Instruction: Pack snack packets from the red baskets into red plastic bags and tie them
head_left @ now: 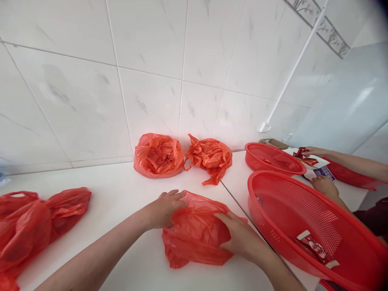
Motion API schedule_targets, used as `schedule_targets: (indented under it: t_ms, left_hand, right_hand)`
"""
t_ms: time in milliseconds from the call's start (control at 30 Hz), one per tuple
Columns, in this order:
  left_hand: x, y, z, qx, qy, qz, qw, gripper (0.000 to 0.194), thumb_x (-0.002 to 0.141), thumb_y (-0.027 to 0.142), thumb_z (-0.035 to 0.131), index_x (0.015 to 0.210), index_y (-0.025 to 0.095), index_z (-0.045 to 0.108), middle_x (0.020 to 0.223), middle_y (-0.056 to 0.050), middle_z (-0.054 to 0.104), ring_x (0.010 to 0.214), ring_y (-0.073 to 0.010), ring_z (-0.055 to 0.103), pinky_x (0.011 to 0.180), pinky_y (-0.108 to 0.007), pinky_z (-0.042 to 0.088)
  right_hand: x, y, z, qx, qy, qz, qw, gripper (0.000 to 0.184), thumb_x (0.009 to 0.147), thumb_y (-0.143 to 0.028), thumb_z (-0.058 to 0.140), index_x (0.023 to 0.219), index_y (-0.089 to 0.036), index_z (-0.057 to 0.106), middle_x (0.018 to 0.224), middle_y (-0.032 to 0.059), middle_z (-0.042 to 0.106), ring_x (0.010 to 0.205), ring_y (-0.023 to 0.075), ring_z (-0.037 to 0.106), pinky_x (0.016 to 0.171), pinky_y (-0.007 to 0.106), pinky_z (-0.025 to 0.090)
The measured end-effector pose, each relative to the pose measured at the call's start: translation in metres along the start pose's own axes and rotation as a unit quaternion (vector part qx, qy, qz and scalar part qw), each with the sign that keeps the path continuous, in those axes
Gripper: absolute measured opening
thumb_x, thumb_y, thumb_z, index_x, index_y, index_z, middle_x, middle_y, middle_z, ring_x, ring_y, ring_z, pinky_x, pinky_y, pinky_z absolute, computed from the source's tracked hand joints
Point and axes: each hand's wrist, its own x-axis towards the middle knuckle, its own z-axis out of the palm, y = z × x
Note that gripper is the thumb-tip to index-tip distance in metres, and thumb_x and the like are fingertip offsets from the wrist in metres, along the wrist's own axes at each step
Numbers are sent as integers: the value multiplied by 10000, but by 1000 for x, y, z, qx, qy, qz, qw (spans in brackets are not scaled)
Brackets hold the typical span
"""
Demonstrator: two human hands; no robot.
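Note:
A thin red plastic bag [198, 226] lies crumpled on the white table in front of me, its mouth spread wide. My left hand [165, 210] rests over the bag's left rim with its fingers stretched out. At the opposite side, my right hand [238, 234] touches the right rim, thumb and fingers apart in a curve. Some fingertips of both hands are hidden by the film. Just behind stand a red bag with its rim rolled open [159, 155] and a loosely bunched red bag [210, 157].
More red plastic bags [33, 226] lie at left. On the right, a large red basket [254, 198] holds a red-and-white packet [315, 246]. A smaller red basket [251, 159] stands behind it. Another person's hands [325, 186] handle packets beyond. A tiled wall [151, 109] closes the back.

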Motion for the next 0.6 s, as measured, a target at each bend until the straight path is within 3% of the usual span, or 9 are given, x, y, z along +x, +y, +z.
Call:
schedule_targets:
  t_ms: [100,167,300,433,500,600]
  left_hand:
    - [-6,18,-9,-34,71,31,996,287,825,185,586,1100,264,606,1245,-53,599,1184,-227,507,1004,-403,387]
    - [-13,32,-16,-71,125,79,986,168,884,238,531,1022,231,625,1061,-54,649,1011,-200,565,949,-377,408]
    - [-28,49,-14,-109,132,131,977,317,733,385,723,1004,252,630,969,-32,649,899,-214,576,930,-407,408]
    - [-35,35,16,-48,163,104,980,149,802,235,645,937,298,638,994,22,677,966,-189,610,1040,-447,304]
    - [-32,21,33,-3,207,120,971,163,845,256,599,994,315,624,1037,30,690,1024,-189,610,1019,-416,329]
    - [-27,5,53,34,270,155,950,224,831,352,621,1052,313,610,1121,14,683,1069,-219,605,977,-393,384]
  right_hand:
    - [-2,-11,-12,-43,83,23,995,457,794,-284,561,1249,-243,545,1172,79,595,1031,250,571,841,356,453]
    - [1,-19,-12,-73,138,7,988,335,889,-327,459,1179,-214,585,1129,105,609,1018,261,566,829,381,453]
    - [15,-29,14,-68,135,-45,987,463,833,-434,596,1247,-232,554,1257,117,554,1145,293,502,944,436,413]
    - [21,-26,32,-44,100,-59,992,565,737,-474,705,1246,-274,564,1344,87,508,1223,300,463,1002,450,387]
    - [13,-23,21,-33,133,-79,987,516,793,-475,646,1254,-260,558,1349,84,510,1221,270,474,1012,422,394]
    - [-12,-12,-24,-26,251,-89,963,392,870,-418,545,1218,-241,577,1313,76,546,1198,223,503,1017,375,401]
